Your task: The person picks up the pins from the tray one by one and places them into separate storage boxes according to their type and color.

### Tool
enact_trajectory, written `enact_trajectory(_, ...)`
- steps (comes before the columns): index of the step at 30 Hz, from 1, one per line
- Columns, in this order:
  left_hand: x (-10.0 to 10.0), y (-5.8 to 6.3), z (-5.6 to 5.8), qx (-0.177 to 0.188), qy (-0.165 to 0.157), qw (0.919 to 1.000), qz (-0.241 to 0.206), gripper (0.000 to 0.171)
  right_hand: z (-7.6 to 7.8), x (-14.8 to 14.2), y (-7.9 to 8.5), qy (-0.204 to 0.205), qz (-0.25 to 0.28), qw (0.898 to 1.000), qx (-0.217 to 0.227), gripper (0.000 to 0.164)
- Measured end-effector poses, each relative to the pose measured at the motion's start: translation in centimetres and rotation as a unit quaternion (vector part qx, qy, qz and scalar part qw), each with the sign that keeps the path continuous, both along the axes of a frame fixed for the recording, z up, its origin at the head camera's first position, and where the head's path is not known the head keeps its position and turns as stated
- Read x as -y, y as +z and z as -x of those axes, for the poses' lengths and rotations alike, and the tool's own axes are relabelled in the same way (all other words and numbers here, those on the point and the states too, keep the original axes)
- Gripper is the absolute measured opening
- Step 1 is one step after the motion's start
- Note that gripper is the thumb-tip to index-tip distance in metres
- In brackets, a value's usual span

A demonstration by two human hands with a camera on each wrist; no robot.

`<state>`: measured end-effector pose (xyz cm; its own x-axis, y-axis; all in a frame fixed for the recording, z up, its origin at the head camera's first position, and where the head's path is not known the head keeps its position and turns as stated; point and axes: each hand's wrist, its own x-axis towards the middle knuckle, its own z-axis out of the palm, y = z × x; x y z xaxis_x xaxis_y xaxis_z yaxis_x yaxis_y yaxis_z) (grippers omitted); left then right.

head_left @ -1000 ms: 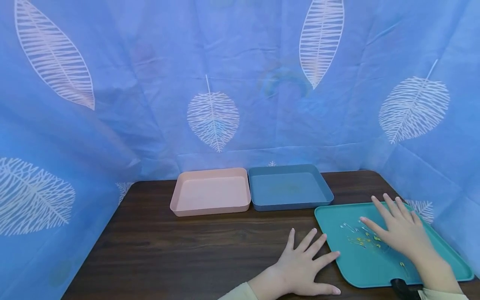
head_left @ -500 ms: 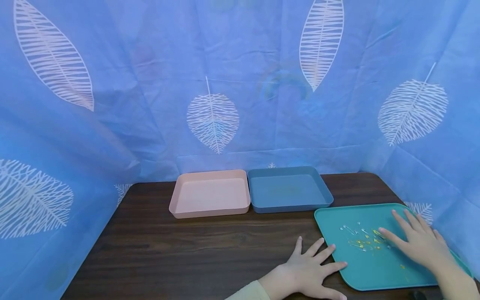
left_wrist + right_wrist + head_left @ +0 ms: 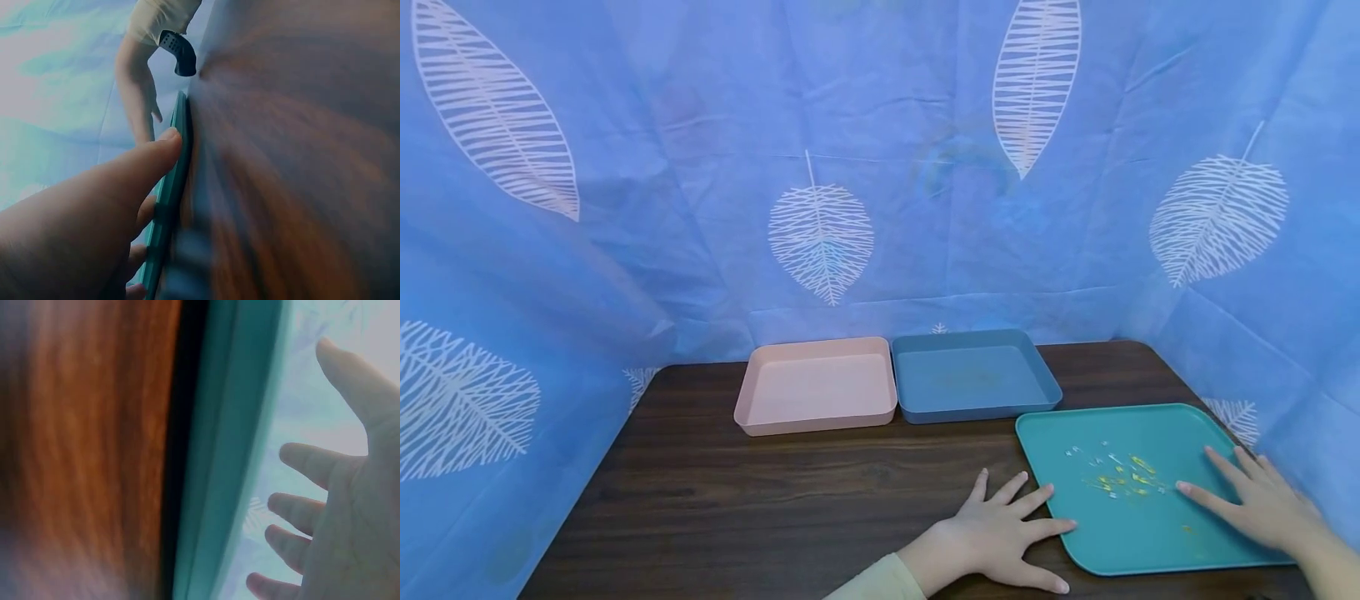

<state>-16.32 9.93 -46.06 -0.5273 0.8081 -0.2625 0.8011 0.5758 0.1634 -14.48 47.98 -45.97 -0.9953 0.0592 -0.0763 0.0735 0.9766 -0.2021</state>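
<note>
A teal tray lies at the right of the table, bearing a loose cluster of small silver and yellow safety pins; one yellow piece sits apart. My left hand has its fingers spread, with fingertips at the tray's left edge. In the left wrist view, that thumb and the fingers meet the tray's rim. My right hand, fingers straight and apart, is over the tray's right side; contact there cannot be made out. The right wrist view shows its fingers spread beside the rim, holding nothing.
A pink tray and a blue tray stand side by side at the back of the dark wooden table. Blue cloth with white leaf prints surrounds the table. A black device is on the right wrist.
My right hand has moved from above the tray toward its right side. The teal tray has shifted slightly left over the last half second, the left hand with it.
</note>
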Motion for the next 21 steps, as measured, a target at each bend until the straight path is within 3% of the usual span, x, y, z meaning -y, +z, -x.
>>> enact_trajectory(10,2.7,0.4,-0.1,0.015,-0.002,0.9998,-0.017,0.066,-0.8,0.8,-0.1,0.022,0.038,0.999,0.027,0.099)
enact_trajectory(21,7.0,0.7,-0.4,0.022,-0.007,0.9985,-0.049,0.067,-1.7,1.7,-0.5,0.032,0.012,0.999,0.034,0.096)
